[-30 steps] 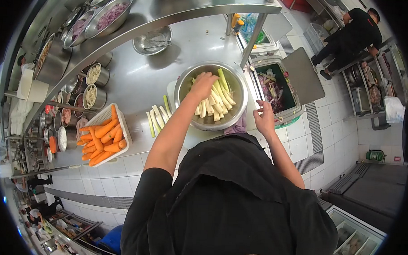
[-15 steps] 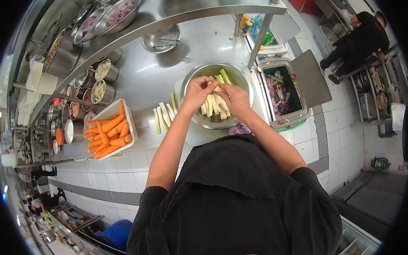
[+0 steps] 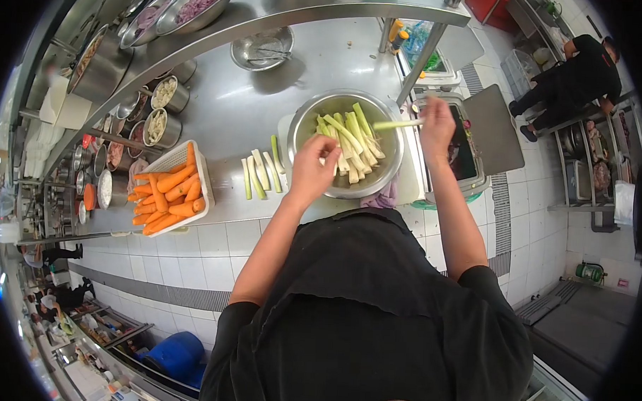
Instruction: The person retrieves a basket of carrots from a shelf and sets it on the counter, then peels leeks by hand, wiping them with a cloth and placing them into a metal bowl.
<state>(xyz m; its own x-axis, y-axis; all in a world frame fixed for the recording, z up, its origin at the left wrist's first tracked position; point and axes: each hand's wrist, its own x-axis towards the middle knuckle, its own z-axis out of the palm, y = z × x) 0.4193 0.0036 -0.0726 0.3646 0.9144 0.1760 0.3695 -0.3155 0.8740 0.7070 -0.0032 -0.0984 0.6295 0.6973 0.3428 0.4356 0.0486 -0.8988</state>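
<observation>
A steel bowl (image 3: 293, 139) in front of me holds a pile of trimmed leeks (image 3: 351, 141), white at one end and green at the other. My left hand (image 3: 313, 170) is over the bowl's left side, its thumb and fingers pinched together; what they hold, if anything, cannot be made out. Out past the bowl's right rim, my right hand (image 3: 437, 130) grips a thin leek stalk (image 3: 398, 124) that points left, back over the bowl. That hand is slightly blurred, above the waste bin (image 3: 470, 183). Several more leeks (image 3: 260, 171) lie side by side on the steel table.
A white basket of carrots (image 3: 169, 192) stands left on the table (image 3: 232, 119). Behind are an empty-looking bowl with utensils (image 3: 262, 50) and an overhead shelf (image 3: 299, 23). Steel pots (image 3: 165, 128) crowd the left. A co-worker in black (image 3: 583, 79) stands at far right.
My hands were together over the bowl and have parted. The right hand has swung right to the bin with a leek stalk; the left stays over the bowl, slightly lower.
</observation>
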